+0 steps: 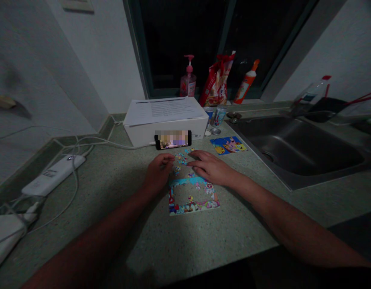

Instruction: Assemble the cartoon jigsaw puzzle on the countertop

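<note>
A jigsaw puzzle [193,206] lies on the counter in front of me, its colourful border joined and bare counter showing through its middle. Past its top edge, several loose puzzle pieces [182,158] are scattered between my hands. My left hand [159,170] rests left of these pieces with the fingers curled and tips together; whatever they may pinch is too small to make out. From the right, my right hand [212,166] reaches over the pieces, its fingers stretched and apart, the tips at the loose pieces. It partly covers the puzzle's top right.
A lit phone [173,140] leans on a white box [167,124], with a cable running left. A cartoon picture card [229,145] and cans [219,116] are at the back right, beside a metal sink [308,148]. Power strips [54,174] lie left.
</note>
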The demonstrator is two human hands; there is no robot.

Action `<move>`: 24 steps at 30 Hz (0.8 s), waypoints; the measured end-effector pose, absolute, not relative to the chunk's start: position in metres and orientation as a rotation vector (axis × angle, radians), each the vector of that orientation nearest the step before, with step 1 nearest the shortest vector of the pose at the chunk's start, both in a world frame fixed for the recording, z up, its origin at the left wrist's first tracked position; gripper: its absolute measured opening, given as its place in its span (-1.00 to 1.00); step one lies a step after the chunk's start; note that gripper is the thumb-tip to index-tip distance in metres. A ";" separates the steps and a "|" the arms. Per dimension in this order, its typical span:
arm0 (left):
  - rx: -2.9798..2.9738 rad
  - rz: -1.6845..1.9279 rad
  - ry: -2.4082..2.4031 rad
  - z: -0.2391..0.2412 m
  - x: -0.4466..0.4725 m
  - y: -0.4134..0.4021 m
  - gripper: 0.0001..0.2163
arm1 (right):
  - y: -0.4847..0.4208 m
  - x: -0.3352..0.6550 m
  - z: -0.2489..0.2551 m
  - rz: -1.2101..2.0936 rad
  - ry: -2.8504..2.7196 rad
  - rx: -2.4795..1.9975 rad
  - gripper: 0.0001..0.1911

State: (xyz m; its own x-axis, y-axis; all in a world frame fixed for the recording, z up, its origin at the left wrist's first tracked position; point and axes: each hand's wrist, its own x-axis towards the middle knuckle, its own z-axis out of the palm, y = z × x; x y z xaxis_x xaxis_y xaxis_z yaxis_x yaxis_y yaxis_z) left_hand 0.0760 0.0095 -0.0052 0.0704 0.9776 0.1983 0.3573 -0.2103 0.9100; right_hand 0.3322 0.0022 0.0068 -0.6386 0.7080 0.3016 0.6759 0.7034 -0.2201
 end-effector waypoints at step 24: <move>1.659 1.141 1.353 0.000 0.077 0.007 -0.86 | 0.002 0.334 0.013 0.330 -2.518 -0.913 -0.87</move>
